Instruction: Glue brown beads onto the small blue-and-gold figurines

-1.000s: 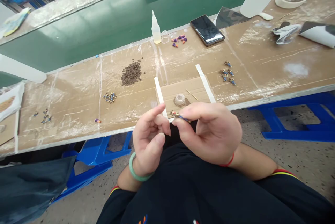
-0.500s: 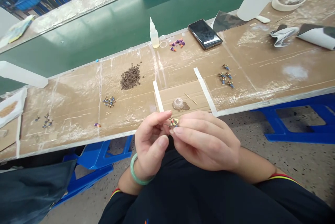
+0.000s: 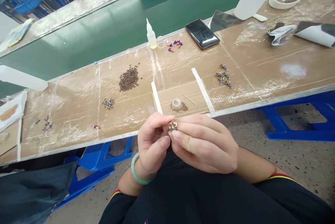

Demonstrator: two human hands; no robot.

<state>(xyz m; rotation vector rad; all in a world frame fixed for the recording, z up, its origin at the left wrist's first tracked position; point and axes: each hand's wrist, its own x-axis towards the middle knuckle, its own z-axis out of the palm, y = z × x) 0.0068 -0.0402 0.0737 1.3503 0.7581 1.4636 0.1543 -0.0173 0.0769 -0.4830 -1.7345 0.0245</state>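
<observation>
Right hand (image 3: 206, 143) pinching small figurine (image 3: 172, 125), turned since second ago; left hand (image 3: 154, 143) closer, grip unclear.

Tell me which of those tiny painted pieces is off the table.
The mostly gold piece pinched in the right hand: it is held up, while the other painted pieces in view lie on the table.

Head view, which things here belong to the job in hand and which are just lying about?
Likely the job:
figure, in the right hand
similar figures
cup and stick, just ahead
perhaps brown discs and bottle

Probably lying about, farther off:
phone
tape roll
crumpled sheet
</observation>
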